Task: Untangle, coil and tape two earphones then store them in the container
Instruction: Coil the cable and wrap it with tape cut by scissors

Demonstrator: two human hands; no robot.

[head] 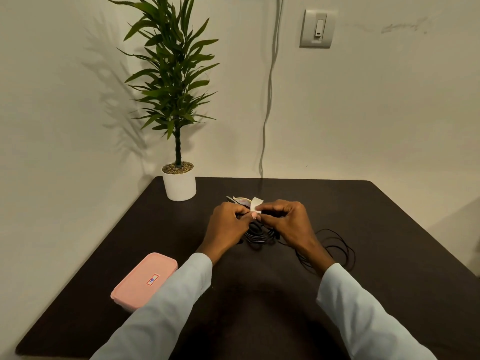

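Our hands meet mid-surface: left hand (228,219) grips the coiled earphone (255,233), right hand (284,218) pinches a tape strip (256,203). We'd wrap tight w/ no slack. Second earphone (335,249) lies just right; container (144,280) well left, lid on.

My single view: head-worn wide-angle camera, facing forward and down across the dark table (337,294) toward the wall (389,113), hands close below.

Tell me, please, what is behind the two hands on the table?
Behind the hands (left hand, right hand) on the table stands a tape roll, beside dark scissors; the hands cover its lower part. A tape piece sticks up between them.
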